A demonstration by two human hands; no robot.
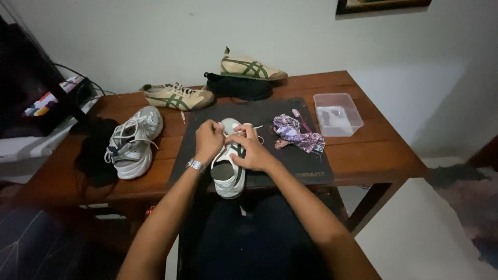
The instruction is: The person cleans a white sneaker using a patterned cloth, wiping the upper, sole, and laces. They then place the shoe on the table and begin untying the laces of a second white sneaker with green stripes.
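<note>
Brown wooden tabletop [363, 150] under black rectangular mat [290, 171]; near front edge, both hands, left [208, 141] and right [251, 148], pinching laces of white-and-grey sneaker [228, 176].

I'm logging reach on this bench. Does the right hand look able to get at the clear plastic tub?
Probably yes: the right hand rests on the white sneaker, the clear plastic tub sits on its side, and only the patterned cloth lies between.

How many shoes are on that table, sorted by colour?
White-and-grey sneakers: 2, one under both hands, one to the left
Beige sneakers with green stripes: 2, one at the back left, one at the back edge
Total: 4
</note>
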